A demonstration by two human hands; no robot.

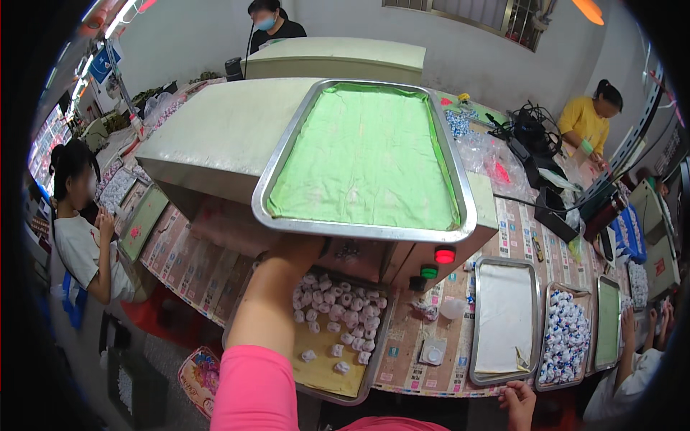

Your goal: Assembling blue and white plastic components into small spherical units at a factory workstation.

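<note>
My left arm (266, 309), in a pink sleeve, reaches forward into the opening of a cream box-shaped machine (215, 122). The hand itself is hidden under a metal tray with a green cloth liner (359, 158), which rests on top of the machine. Below my forearm lies a metal tray with a yellow liner (323, 377), holding many small white rounded pieces (352, 316). My right hand (517, 404) hangs at the table's front edge, its fingers loosely bent and apart, with nothing seen in it. Just beyond it lies a metal tray with a white liner (504, 316).
A red light (445, 255) and a green button (429, 272) show on the machine's front. To the right sit a tray of blue-and-white pieces (566, 334) and a narrow green-lined tray (607, 323). Other people work at left, behind and at right. Black cables (535, 129) lie at the back right.
</note>
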